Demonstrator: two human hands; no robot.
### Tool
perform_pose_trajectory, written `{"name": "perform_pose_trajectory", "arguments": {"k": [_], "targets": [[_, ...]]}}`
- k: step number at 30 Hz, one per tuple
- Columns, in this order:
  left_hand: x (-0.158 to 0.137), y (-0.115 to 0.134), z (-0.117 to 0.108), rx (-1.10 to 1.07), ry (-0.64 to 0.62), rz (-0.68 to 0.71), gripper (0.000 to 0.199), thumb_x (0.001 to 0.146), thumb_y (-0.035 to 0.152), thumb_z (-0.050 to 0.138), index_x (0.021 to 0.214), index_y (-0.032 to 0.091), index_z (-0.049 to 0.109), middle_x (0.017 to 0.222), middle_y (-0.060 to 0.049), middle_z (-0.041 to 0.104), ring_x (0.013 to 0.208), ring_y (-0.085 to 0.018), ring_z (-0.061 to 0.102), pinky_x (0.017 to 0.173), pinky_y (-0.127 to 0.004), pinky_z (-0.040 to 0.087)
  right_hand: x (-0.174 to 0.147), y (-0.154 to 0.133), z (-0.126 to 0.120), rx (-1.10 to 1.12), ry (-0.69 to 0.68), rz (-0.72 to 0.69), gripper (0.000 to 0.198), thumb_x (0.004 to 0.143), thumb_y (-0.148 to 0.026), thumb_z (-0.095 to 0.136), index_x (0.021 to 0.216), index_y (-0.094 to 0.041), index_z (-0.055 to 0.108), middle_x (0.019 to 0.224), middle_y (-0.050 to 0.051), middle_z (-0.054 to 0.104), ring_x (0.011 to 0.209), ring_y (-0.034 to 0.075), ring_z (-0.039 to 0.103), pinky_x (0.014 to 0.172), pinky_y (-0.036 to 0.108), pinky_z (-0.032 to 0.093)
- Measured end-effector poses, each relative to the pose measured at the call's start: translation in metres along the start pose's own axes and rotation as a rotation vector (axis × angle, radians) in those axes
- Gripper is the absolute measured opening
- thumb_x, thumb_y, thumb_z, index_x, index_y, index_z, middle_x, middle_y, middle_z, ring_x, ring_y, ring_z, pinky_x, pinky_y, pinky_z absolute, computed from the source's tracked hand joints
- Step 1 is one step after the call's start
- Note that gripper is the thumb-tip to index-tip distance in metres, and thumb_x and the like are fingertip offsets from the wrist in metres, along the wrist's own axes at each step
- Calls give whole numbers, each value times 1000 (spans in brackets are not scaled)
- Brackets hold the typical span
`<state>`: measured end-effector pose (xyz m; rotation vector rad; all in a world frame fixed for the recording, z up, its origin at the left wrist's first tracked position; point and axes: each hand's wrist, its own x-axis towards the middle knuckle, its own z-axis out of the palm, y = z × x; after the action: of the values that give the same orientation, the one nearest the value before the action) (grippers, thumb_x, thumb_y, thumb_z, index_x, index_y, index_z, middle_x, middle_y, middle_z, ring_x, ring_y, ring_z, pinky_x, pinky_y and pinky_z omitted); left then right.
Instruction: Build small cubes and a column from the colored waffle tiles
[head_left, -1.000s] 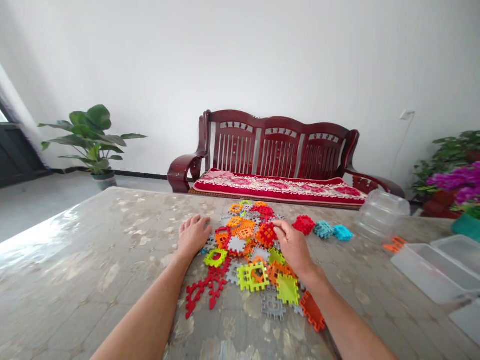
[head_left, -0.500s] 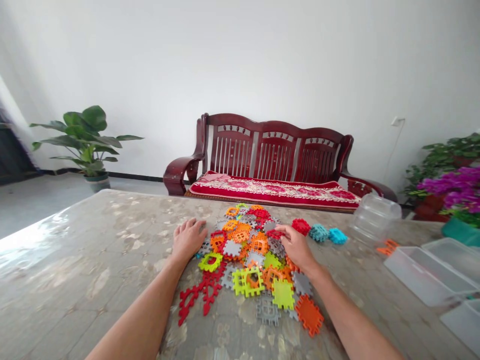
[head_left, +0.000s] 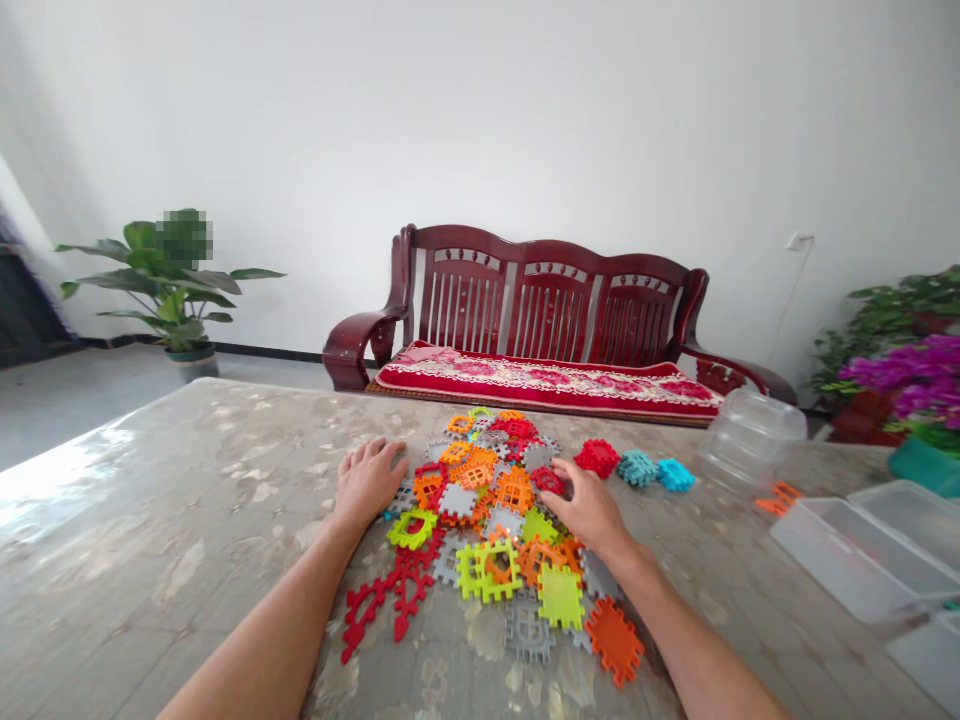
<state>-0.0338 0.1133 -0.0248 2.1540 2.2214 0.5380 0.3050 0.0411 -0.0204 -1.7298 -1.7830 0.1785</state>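
Partly grouped: three colour clusters set apart, mixed heap of notched plastic pieces [head_left: 456, 500] left between both hands.

Red cluster [head_left: 596, 458], teal cluster [head_left: 637, 468] and blue cluster [head_left: 676, 475] are lined up on the worktop [head_left: 247, 520], beyond the right hand; these can be judged done so far, with most pieces left in the heap, colours mixed. Right hand [head_left: 592, 508] is held with thumb and fingers parted at a red window piece [head_left: 548, 480] on the heap's right side; whether it is touched cannot be told. Left hand [head_left: 370, 482] is laid palm down, fingers loosely spread, at the heap's left edge.
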Motion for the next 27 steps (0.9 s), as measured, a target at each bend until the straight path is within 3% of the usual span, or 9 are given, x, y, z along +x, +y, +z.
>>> {"name": "perform_pose_trajectory", "arguments": {"k": [3, 6, 12, 19, 27], "targets": [[1, -1, 1, 1, -10, 4, 45, 91, 40, 39, 128, 30, 62, 141, -7, 55, 128, -28, 49, 109, -45, 32, 1, -4, -2, 9, 24, -5, 51, 75, -35, 69, 124, -21, 62, 115, 8, 72, 108, 27, 64, 96, 43, 47], [2, -3, 4, -4, -4, 2, 44, 91, 42, 39, 128, 31, 62, 141, -8, 55, 128, -29, 49, 109, -46, 32, 7, -1, -12, 23, 132, -6, 49, 77, -38, 66, 123, -21, 62, 122, 9, 69, 112, 26, 63, 99, 42, 47], [4, -6, 9, 4, 7, 1, 42, 90, 41, 41, 127, 33, 62, 140, -6, 55, 129, -27, 48, 109, -44, 31, 25, 28, -43, -158, 342, 148, 53, 79, -45, 63, 126, -20, 61, 119, 10, 70, 108, 28, 63, 94, 41, 48], [3, -4, 6, 30, -2, 4, 44, 92, 41, 39, 129, 31, 61, 141, -7, 54, 130, -28, 48, 110, -46, 32, 32, 43, -54, -334, 325, 240, 53, 82, -46, 62, 128, -19, 60, 113, 11, 72, 104, 30, 64, 88, 40, 47], [3, -2, 4, 40, -14, 0, 45, 92, 41, 39, 130, 31, 61, 141, -7, 54, 130, -29, 48, 110, -45, 33, 34, 47, -51, -372, 281, 253, 56, 84, -49, 60, 131, -20, 59, 111, 10, 73, 101, 30, 65, 85, 39, 47]]}}
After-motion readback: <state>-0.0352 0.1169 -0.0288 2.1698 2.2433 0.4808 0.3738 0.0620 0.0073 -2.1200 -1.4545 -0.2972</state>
